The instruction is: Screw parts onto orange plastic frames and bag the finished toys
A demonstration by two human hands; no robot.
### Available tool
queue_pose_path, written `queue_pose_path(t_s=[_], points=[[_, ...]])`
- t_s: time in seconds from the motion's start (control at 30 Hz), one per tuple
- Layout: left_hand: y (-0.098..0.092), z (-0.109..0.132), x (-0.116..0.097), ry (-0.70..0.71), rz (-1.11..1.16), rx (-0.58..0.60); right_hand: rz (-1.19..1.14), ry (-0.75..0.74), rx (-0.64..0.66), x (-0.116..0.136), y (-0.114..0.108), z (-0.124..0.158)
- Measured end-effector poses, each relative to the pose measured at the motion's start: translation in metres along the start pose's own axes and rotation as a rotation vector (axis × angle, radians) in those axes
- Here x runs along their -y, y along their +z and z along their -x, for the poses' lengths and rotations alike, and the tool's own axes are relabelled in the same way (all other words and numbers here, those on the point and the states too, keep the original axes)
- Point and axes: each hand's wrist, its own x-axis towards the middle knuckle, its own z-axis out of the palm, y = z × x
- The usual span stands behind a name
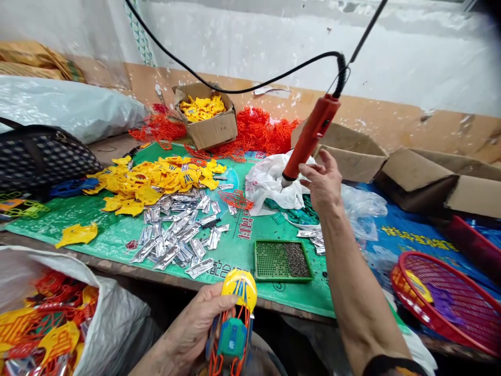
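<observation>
My left hand point(205, 308) grips a plastic toy assembly point(233, 337) at the front edge of the table. It has a rounded yellow cover with blue stripes, an orange open frame and a green block in the middle. Its lower end runs out of view. A red electric screwdriver point(311, 138) hangs tilted from a black cord, its tip pointing down and left. My right hand point(323, 180) is beside its lower half, fingers apart and fingertips at its side; whether they touch is unclear. Below lies a green tray point(270, 261) with small dark screws point(296, 259) at its right end.
Yellow plastic parts point(156, 180) and silvery metallic pieces point(180, 235) are heaped on the green sheet. Behind stands a cardboard box point(213, 128) of yellow parts beside orange pieces point(258, 130). A white sack point(117, 308) is at left, a red basket point(407, 292) at right.
</observation>
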Motion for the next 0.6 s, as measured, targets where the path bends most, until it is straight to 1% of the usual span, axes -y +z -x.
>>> queue_pose_path(t_s=[0.07,0.17,0.27,0.33,0.43,0.5,0.6], points=[[0.001,-0.001,0.0,-0.006,0.004,-0.012,0.042,0.01,-0.017,0.001,0.015,-0.001],[0.003,-0.005,0.002,-0.018,0.01,-0.014,0.05,-0.071,0.065,0.004,0.042,-0.002],[0.004,-0.007,0.005,-0.019,0.007,-0.016,-0.041,-0.105,0.131,0.006,0.07,-0.004],[0.003,-0.009,0.005,-0.021,0.006,-0.022,-0.144,-0.097,0.184,0.011,0.081,-0.004],[0.002,-0.01,0.005,-0.01,0.035,-0.022,-0.283,-0.046,0.312,0.026,0.082,0.004],[0.001,-0.01,0.004,-0.008,0.059,0.001,-0.324,0.012,0.387,0.037,0.073,0.015],[0.001,-0.011,0.004,-0.018,0.074,0.03,-0.303,0.073,0.469,0.05,0.054,0.036]])
